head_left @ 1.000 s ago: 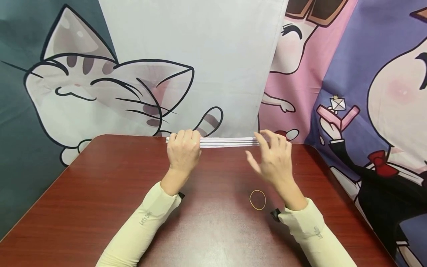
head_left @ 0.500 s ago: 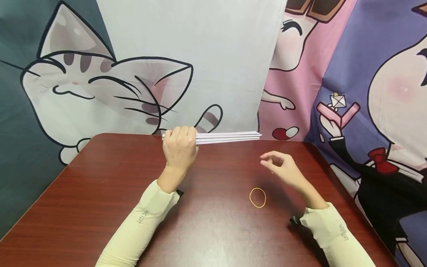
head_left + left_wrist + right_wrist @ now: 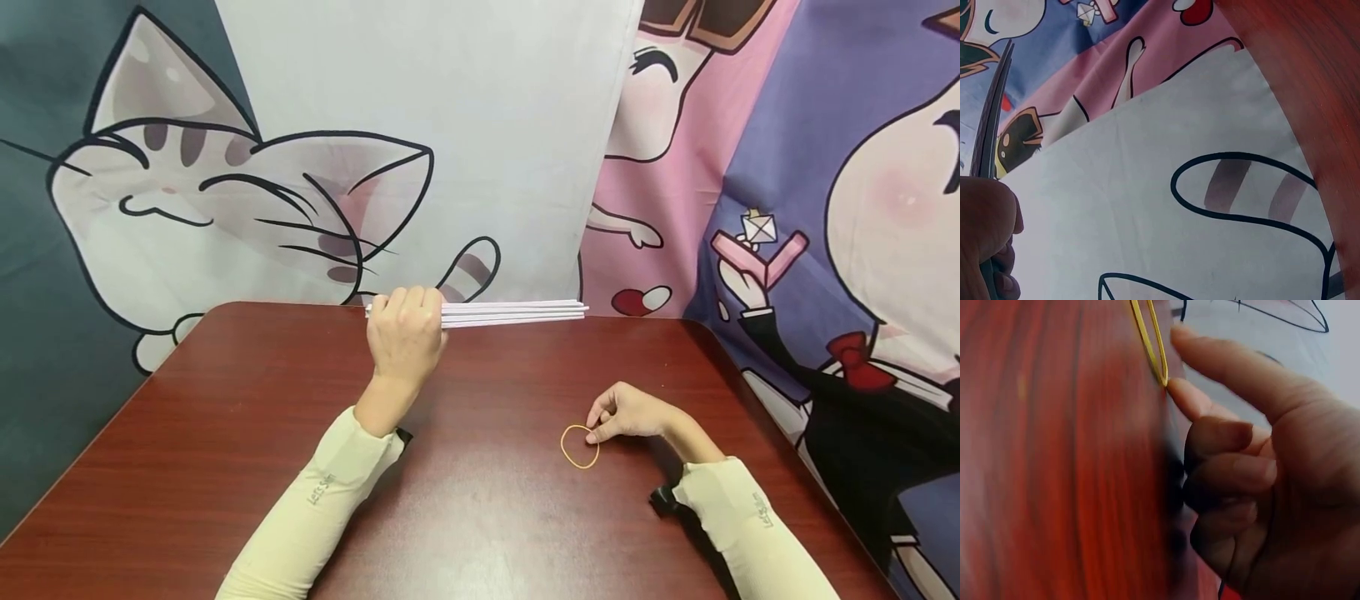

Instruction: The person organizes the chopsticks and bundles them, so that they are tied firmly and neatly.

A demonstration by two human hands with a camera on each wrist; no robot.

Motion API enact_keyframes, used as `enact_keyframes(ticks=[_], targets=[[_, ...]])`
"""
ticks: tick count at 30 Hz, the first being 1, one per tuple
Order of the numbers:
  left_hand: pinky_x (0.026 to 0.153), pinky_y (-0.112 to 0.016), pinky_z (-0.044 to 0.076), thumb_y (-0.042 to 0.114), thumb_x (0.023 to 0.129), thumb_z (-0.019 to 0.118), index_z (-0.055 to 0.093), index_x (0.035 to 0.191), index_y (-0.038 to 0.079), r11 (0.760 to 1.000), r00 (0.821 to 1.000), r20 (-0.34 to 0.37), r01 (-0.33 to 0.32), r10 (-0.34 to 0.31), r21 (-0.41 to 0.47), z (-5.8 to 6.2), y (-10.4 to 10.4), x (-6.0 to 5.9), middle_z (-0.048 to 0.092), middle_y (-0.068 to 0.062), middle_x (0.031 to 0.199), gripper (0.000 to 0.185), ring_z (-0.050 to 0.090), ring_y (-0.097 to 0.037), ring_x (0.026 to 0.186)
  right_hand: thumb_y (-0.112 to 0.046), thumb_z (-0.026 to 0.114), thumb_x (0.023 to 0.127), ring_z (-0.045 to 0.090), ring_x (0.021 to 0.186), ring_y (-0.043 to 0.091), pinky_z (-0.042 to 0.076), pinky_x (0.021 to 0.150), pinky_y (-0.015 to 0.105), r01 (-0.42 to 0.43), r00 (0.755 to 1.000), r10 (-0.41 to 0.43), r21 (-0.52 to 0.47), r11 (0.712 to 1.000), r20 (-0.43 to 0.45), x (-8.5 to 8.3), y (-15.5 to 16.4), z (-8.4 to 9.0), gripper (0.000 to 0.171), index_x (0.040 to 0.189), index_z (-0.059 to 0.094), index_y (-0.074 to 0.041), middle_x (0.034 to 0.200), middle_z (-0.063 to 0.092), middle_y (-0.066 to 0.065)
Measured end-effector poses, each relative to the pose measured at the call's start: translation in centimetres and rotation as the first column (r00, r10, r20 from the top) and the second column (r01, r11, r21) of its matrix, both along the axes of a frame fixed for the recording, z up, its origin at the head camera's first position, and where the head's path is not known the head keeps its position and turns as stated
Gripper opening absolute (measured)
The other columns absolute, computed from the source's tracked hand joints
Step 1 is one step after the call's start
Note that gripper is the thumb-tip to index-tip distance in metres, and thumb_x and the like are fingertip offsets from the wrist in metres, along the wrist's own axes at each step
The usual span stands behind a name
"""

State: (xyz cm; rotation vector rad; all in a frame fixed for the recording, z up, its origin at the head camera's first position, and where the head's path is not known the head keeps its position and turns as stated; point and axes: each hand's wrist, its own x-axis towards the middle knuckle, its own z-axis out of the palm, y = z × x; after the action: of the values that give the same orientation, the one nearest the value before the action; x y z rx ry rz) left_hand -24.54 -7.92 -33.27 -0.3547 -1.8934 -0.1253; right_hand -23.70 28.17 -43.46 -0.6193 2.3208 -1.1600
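Yellow rubber band (image 3: pixel 579 447) lies flat on the red-brown wooden table (image 3: pixel 225 433), and our right hand (image 3: pixel 626 412) has its fingertips down on the band's right edge — in the right wrist view the index finger and thumb close around the band's rim, so we judge the pinch is just forming and the band is not yet lifted. Our left hand (image 3: pixel 405 333) grips the bundle of white sticks (image 3: pixel 513 312) near its left end, fingers curled over it, holding it level above the far edge of the table. As we read it, the sticks are gathered and held; the band has yet to be picked up and put round the bundle — the 2 are well apart
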Motion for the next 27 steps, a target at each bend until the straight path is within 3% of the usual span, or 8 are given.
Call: enact_keyframes(ticks=[6,11,14,16,18,21,23,27], targets=[[0.053,-0.039,0.034,-0.002,0.074,0.060,0.047,0.062,0.009,1.000,0.999,0.027,-0.016,0.016,-0.009,0.0,0.0,0.3,0.044,-0.006,0.055,0.020,0.046,-0.027,0.052,0.000,0.079,0.077,0.041,0.055,0.002,0.032,0.051,0.017,0.028,0.997,-0.025,0.038,0.999,-0.067,1.0,-1.4,0.9,0.010,0.078,0.072,0.007,0.058,0.051,-0.001],[0.053,-0.039,0.034,-0.002,0.073,0.061,0.047,0.061,0.009,1.000,1.000,0.024,-0.017,0.017,-0.005,0.0,0.0,0.2,0.043,-0.006,0.054,0.022,0.045,-0.026,0.052,0.001,0.070,0.084,0.040,0.055,0.002,0.031,0.051,0.018,-0.034,0.997,0.034,0.009,0.999,-0.066,0.7,-1.0,0.6,0.007,0.080,0.070,0.007,0.061,0.052,-0.002],[0.052,-0.039,0.034,-0.003,0.072,0.061,0.046,0.060,0.009,1.000,1.000,0.022,-0.012,0.012,-0.003,-0.1,0.0,0.2,0.042,-0.006,0.053,0.022,0.045,-0.026,0.051,-0.003,0.062,0.091,0.051,0.060,0.004,0.040,0.052,0.019,-0.050,0.999,0.049,-0.098,0.994,-0.012,0.3,-0.3,0.4,0.011,0.086,0.067,0.006,0.070,0.059,-0.001],[0.051,-0.039,0.033,-0.003,0.071,0.061,0.045,0.060,0.009,1.000,1.000,0.021,-0.009,0.009,0.000,-0.1,0.1,0.2,0.042,-0.006,0.053,0.023,0.044,-0.026,0.050,-0.002,0.054,0.096,0.061,0.070,0.009,0.050,0.061,0.022,-0.025,0.996,0.047,-0.259,0.966,0.080,0.2,-0.1,0.7,0.013,0.091,0.063,0.007,0.079,0.066,0.004],[0.051,-0.039,0.032,-0.003,0.072,0.060,0.045,0.060,0.009,1.000,1.000,0.022,-0.009,0.009,-0.001,0.0,0.1,0.1,0.041,-0.006,0.053,0.023,0.044,-0.026,0.050,0.000,0.047,0.100,0.067,0.084,0.015,0.056,0.076,0.028,0.020,0.984,0.062,-0.454,0.891,0.166,0.1,-0.2,1.2,0.016,0.095,0.061,0.005,0.089,0.069,0.008],[0.051,-0.039,0.032,-0.002,0.072,0.060,0.045,0.060,0.009,1.000,1.000,0.025,-0.006,0.006,-0.002,0.1,0.1,0.1,0.042,-0.006,0.053,0.023,0.043,-0.026,0.050,0.003,0.038,0.103,0.069,0.090,0.020,0.055,0.087,0.034,0.150,0.947,0.103,-0.700,0.698,0.305,0.2,-0.8,2.4,0.027,0.100,0.064,0.000,0.091,0.070,0.008],[0.051,-0.039,0.032,-0.002,0.072,0.061,0.045,0.060,0.009,1.000,1.000,0.028,-0.006,0.006,-0.007,0.1,0.1,0.0,0.042,-0.006,0.053,0.022,0.044,-0.026,0.050,0.002,0.033,0.104,0.069,0.088,0.020,0.055,0.087,0.033,0.225,0.927,0.121,-0.786,0.575,0.354,0.2,-1.3,3.3,0.035,0.102,0.067,-0.004,0.090,0.070,0.006],[0.050,-0.039,0.032,-0.001,0.070,0.063,0.045,0.060,0.009,1.000,0.999,0.031,-0.006,0.007,-0.013,0.0,0.1,0.0,0.042,-0.005,0.053,0.023,0.044,-0.026,0.049,0.006,0.025,0.102,0.066,0.082,0.018,0.053,0.077,0.028,0.291,0.910,0.167,-0.870,0.397,0.380,0.4,-2.2,4.8,0.043,0.107,0.065,-0.007,0.096,0.068,0.004]])
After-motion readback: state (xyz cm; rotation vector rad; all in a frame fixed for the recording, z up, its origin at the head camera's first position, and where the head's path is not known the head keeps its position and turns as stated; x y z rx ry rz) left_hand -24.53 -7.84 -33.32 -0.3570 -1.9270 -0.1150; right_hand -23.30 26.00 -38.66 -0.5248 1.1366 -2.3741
